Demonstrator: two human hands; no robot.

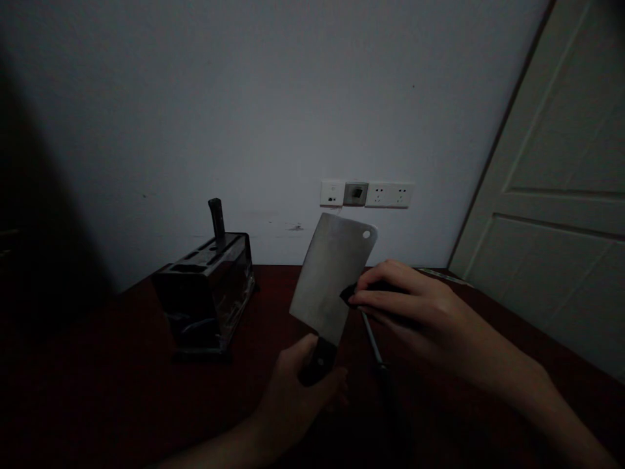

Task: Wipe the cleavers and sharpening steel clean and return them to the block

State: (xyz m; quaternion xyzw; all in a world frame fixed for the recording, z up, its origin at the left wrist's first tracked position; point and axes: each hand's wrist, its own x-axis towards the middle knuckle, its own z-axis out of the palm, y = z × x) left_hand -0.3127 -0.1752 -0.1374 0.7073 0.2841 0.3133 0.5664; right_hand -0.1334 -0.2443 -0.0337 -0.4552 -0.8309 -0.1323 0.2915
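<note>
My left hand [303, 391] is wrapped round the black handle of a cleaver [332, 270], its broad blade tilted upward with a round hole near the top corner. Between the fingers of my right hand [410, 299] is a black cloth [347, 294], mostly hidden by the hand, with its dark corner against the blade's right side. Below that hand lies a sharpening steel [372, 339], a thin metal rod with a dark handle. To the left stands a dark knife block [208, 293] with slots on top and one black handle [216, 217] sticking up.
The dark red table [122, 365] reaches back to a pale wall [219, 117]. Sockets [388, 195] sit in a row on the wall behind the cleaver. A panelled white door [551, 195] is at the right, and a thin strip [444, 277] lies along the table's back right edge.
</note>
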